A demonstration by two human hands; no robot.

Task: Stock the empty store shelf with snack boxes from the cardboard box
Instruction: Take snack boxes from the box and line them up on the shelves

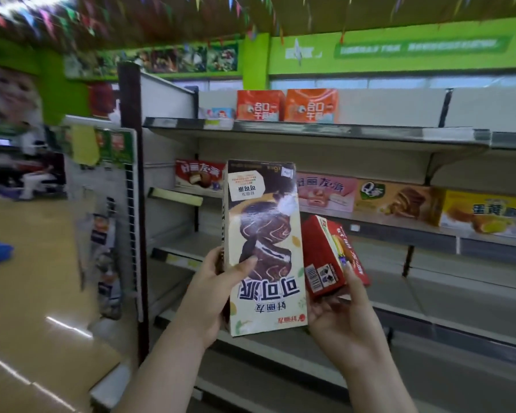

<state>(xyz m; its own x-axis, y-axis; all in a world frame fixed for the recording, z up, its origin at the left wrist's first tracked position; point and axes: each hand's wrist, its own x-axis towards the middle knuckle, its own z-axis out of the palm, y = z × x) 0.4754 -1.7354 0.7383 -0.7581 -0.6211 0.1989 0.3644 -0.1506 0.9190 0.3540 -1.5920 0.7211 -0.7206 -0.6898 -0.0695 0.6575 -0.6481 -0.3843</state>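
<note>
Looking through the head view, the only one we've got, we're standing right at the shelving with a snack box in each hand.

Our left hand grips the tall cream chocolate-pie box low on its left edge, thumb curled across the front and the other fingers hidden behind. The box stands upright dead centre, but its print reads upside down, so we'd guess it needs a flip before it goes in.

Our right hand, down around 5 o'clock, cradles the small red box from below, fingers wrapped up its right side. That one leans away to the right, barcode end toward us, just beside the cream box. Whether the two boxes touch, we can't tell.

Holding one per hand makes sense for saving trips. No cardboard box in sight, it's out of frame.

The middle shelf from 1 to 3 o'clock already has a pink pie box, a brown cake box and a yellow box lined up face out, plus a red pie box at about 10 o'clock. The gap between red and pink sits right behind our cream box, probably where it's headed. Up at 12 o'clock, two orange boxes sit on the top shelf. The lower shelf looks bare where we can see it.
</note>
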